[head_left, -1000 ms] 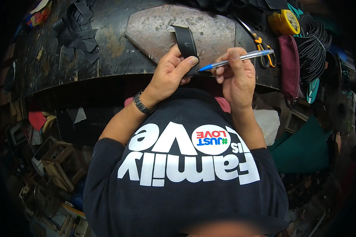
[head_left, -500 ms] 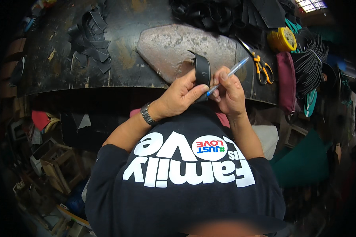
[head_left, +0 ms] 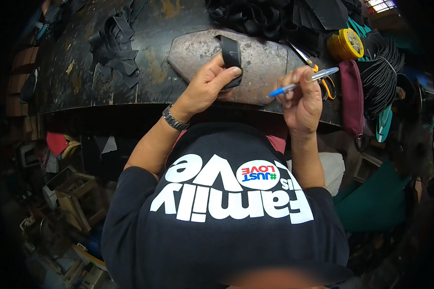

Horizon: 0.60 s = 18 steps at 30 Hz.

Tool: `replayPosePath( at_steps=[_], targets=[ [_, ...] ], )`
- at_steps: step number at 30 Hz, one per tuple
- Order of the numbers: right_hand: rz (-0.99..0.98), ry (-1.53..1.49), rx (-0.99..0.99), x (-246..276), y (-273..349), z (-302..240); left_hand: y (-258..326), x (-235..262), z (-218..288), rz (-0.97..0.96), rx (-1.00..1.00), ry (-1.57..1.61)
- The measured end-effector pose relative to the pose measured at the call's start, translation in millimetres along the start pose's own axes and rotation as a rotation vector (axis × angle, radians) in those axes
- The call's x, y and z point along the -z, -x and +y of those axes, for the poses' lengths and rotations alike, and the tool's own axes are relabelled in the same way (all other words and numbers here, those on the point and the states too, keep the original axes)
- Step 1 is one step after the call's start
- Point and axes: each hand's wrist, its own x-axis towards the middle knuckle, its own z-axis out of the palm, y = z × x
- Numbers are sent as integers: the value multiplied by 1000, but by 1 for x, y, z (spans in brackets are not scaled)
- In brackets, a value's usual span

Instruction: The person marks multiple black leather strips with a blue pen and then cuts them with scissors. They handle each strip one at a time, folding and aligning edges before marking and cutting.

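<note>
While left hand pinches black strap | right hand grips pen | scissors partly hidden

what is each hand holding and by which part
The left hand holds a black strap by its lower part, under the thumb; the right hand holds a pen around its middle.
</note>
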Motion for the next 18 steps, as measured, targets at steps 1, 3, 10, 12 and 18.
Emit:
replayPosePath(
  at_steps=[1, 3, 10, 12, 18],
  targets=[
    [62, 35, -9, -3, 1, 3, -1, -2, -1, -27, -12, 9],
    [100, 89, 24, -8, 1, 11, -1, -8, -4, -5, -16, -52],
    [81, 171, -43, -11, 4, 25, 4, -17, -2, -20, 10, -158],
    [60, 79, -140, -8, 4, 26, 5, -18, -3, -58, 14, -152],
    [-29, -171, -157, 2, -7, 12, -38, -3, 13, 6, -246, -460]
  ],
)
